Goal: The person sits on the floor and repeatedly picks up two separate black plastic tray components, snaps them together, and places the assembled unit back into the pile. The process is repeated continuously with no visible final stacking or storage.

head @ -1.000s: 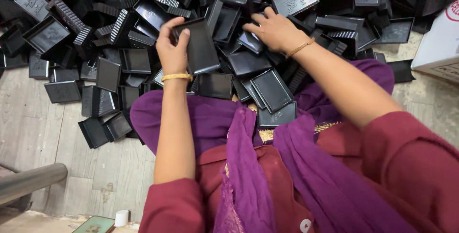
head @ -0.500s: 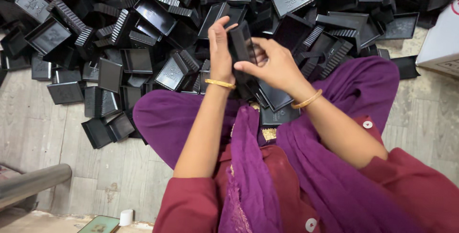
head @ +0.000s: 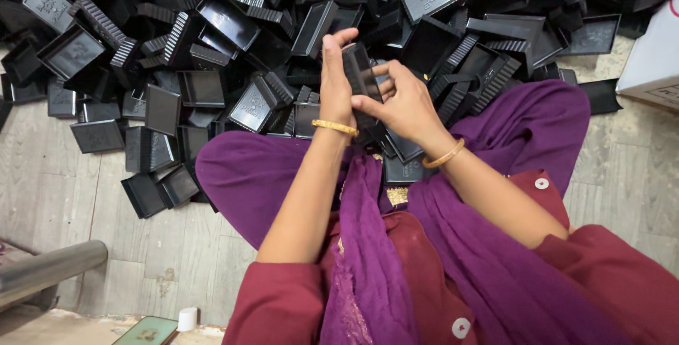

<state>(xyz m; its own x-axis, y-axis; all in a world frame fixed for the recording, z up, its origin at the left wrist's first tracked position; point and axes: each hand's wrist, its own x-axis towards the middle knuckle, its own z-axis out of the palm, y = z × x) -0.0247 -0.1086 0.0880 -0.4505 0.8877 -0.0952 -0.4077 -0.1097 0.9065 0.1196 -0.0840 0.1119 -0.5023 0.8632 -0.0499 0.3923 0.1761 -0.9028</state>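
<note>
A black plastic tray (head: 362,76) stands on edge between both hands, above my lap. My left hand (head: 334,79) grips its left side, fingers up along the edge. My right hand (head: 401,101) holds its right side, fingers pressed on the face. Each wrist carries a gold bangle. Two more black trays (head: 403,161) lie on my lap under the hands. A big heap of black trays (head: 233,26) covers the floor ahead of my knees.
A white cardboard box (head: 654,55) stands at the right edge. A grey metal pipe (head: 49,267) runs along the lower left. A phone (head: 145,332) and a small white cap (head: 187,318) lie at the bottom left on the grey plank floor (head: 85,196).
Both hands came off the heap and met above my lap. My left hand carried a tray in, and both hands now hold it upright.
</note>
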